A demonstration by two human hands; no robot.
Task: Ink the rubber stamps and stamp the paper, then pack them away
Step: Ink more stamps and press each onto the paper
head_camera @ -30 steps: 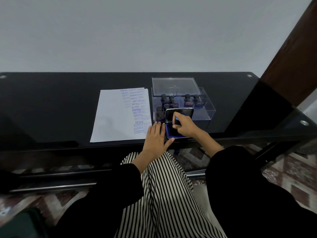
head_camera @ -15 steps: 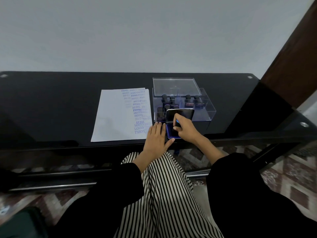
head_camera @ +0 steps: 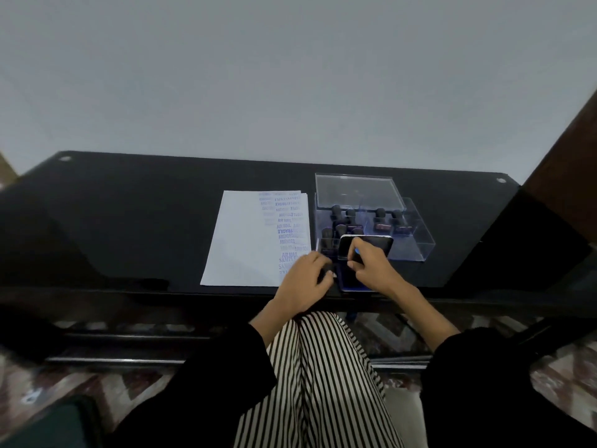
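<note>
Now inks stamp pinched in right hand on ink pad; left hand alongside pad, grasp unclear; next wants square press on paper, left of pad.

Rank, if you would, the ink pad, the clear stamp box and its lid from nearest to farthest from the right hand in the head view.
From the right hand:
1. Ink pad, directly beneath it, at the table's near edge.
2. Stamp box, just beyond the pad.
3. Lid, farthest, at the box's far side.
</note>
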